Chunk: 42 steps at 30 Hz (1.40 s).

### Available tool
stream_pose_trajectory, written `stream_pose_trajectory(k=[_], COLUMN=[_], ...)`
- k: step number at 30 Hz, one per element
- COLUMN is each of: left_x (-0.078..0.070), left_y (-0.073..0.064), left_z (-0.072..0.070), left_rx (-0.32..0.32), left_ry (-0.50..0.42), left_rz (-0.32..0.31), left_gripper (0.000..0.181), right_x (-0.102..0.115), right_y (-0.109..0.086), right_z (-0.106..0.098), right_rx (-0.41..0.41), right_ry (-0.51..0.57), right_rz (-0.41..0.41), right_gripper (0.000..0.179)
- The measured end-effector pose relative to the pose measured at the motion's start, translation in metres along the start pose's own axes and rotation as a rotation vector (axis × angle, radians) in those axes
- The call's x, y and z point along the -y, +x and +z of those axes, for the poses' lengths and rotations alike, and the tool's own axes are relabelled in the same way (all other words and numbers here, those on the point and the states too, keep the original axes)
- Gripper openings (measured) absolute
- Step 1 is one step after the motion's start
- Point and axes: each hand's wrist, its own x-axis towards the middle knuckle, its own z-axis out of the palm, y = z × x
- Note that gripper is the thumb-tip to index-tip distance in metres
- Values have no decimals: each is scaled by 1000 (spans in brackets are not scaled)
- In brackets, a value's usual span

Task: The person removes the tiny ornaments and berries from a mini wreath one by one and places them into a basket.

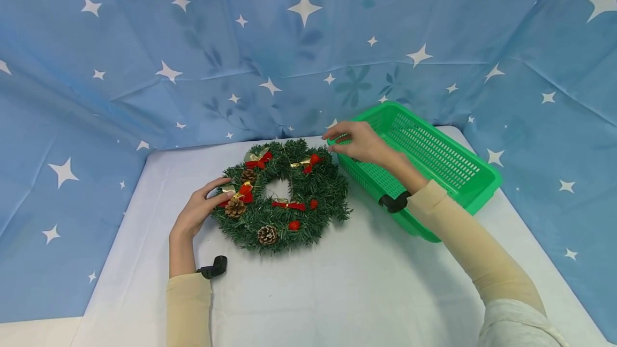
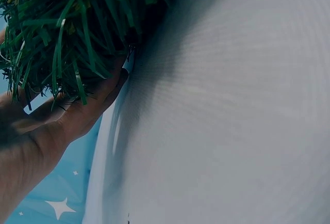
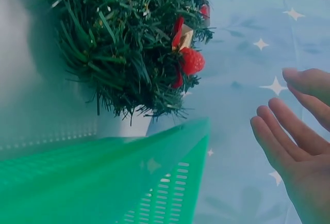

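A green Christmas wreath (image 1: 328, 191) lies on the white table, trimmed with pine cones (image 1: 267, 234), red bows (image 1: 288, 206) and red berries. My left hand (image 1: 200, 208) grips its left side. In the left wrist view, fingers (image 2: 90, 113) reach beneath the wreath's green strands (image 2: 62, 38). My right hand (image 1: 359, 141) is raised between the wreath and a green basket (image 1: 434, 151), over the basket's left corner. Its fingers are loosely bent and hold nothing. From the right wrist, this hand (image 3: 299, 131) appears apart from the wreath (image 3: 124, 48) and the basket's wall (image 3: 170, 182).
The perforated basket stands at an angle on the right of the white-covered table (image 1: 299, 293), close to the back edge. A blue curtain (image 1: 289, 58) with white stars hangs behind and along both sides. My right forearm passes over the basket's near side.
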Motion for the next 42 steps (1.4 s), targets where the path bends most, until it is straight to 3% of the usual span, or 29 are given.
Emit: stream_pose_trajectory(k=[20,26,33,42], left_x=[0,-2,-1,-2], left_y=[-2,-3,-1,-2], left_z=[1,2,1,2], left_rx=[2,6,4,0], left_ry=[4,6,-1,-2], left_rz=[-5,2,6,5], left_gripper=[70,70,70,68], right_x=[9,16,21,26], right_y=[-15,-23,-26,-34], right_z=[22,32,47,61], right_rx=[57,40,24,9], right_ry=[-4,20,27,25], right_rz=[-111,-153,-268,-291], right_gripper=[36,36,37,37])
